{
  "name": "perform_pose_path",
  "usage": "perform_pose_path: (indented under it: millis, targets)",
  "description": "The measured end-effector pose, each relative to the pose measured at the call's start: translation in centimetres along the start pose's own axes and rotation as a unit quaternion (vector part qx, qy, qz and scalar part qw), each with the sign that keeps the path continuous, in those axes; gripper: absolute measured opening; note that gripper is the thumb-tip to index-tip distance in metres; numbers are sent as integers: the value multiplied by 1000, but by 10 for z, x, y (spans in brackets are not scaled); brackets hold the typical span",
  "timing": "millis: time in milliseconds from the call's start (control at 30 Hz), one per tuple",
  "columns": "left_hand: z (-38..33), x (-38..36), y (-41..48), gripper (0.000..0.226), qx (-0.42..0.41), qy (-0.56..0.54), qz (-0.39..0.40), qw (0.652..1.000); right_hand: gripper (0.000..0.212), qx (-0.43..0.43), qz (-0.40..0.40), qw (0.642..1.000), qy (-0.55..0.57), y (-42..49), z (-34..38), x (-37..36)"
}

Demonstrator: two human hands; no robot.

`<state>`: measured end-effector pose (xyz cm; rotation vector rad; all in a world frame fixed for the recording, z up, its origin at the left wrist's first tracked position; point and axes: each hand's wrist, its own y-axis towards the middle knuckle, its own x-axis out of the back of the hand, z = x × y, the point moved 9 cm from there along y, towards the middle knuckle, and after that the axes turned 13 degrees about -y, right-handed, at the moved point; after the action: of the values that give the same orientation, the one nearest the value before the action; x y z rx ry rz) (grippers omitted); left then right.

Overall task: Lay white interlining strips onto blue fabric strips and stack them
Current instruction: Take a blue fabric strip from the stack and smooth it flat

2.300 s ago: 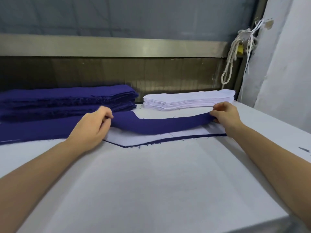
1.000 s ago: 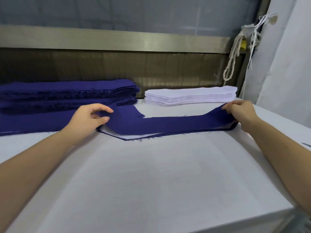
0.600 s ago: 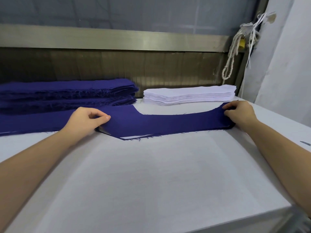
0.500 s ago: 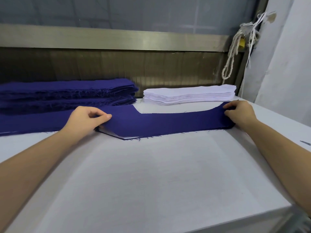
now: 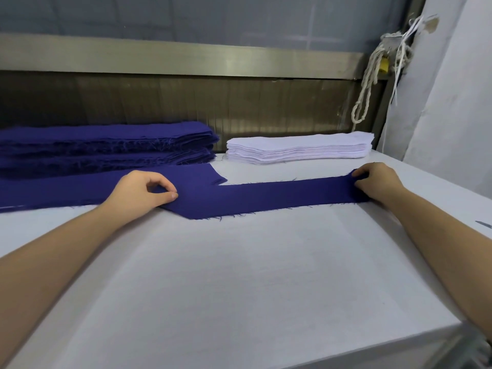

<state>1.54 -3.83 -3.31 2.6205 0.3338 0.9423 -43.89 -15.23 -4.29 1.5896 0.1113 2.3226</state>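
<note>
A long blue fabric strip lies flat across the white table, covering the pieces under it. My left hand rests on its left end, thumb and forefinger pinched on the cloth. My right hand pinches the strip's right end with curled fingers. Behind, at the left, sits a thick pile of blue strips with more blue cloth spread in front of it. A neat stack of white interlining strips stands at the back, right of centre.
A brown panel and a metal rail close off the table's far side. A bundle of white cord hangs at the back right beside a white wall. The table's front edge runs along the lower right.
The blue strip hung sagging between my hands above a white piece; I lowered it and it now lies flat, hiding the white piece. Both hands stayed at its ends.
</note>
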Motion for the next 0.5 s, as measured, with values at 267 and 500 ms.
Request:
perform_pose_path:
  millis: [267,500]
  targets:
    - [2,-6,-1,23,-9,107,28,994,31,-26,21,998,-59,-1,-3,-3]
    - [8,-17,2,36,-3,138,88,987,31,-39,47,989,-136,-3,-5,-8]
